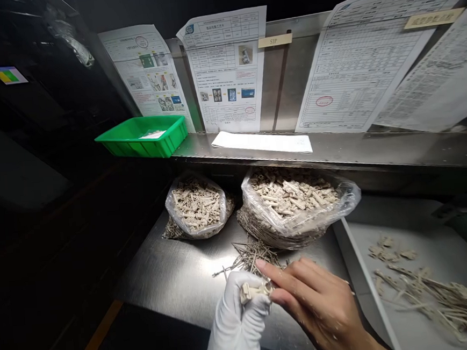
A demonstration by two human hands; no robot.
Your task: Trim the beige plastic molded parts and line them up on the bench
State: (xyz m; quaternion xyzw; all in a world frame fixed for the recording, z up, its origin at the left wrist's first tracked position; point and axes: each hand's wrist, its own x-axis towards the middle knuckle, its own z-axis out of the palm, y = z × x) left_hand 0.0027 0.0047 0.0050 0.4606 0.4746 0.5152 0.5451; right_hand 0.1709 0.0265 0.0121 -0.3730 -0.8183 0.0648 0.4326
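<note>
My left hand (237, 320), in a white glove, grips a small beige plastic part (253, 291) between thumb and fingers, above the metal table. The part looks tubular, with a squarish left end and a rounded opening on the right. My bare right hand (318, 300) is closed at that right end, its thumb and index fingertip close against the part. A thin pale tip sticks out behind its knuckles; what lies inside its fingers is hidden. Just beyond both hands is a pile of thin beige sticks (256, 257).
Two clear plastic bags, a smaller one (172, 212) and a larger one (302, 226), hold many beige parts. A grey tray (402, 215) at right holds beige pieces and sticks. On the metal shelf (336, 148) rest a green bin (141, 136) and folded white paper (261, 142); printed sheets hang behind.
</note>
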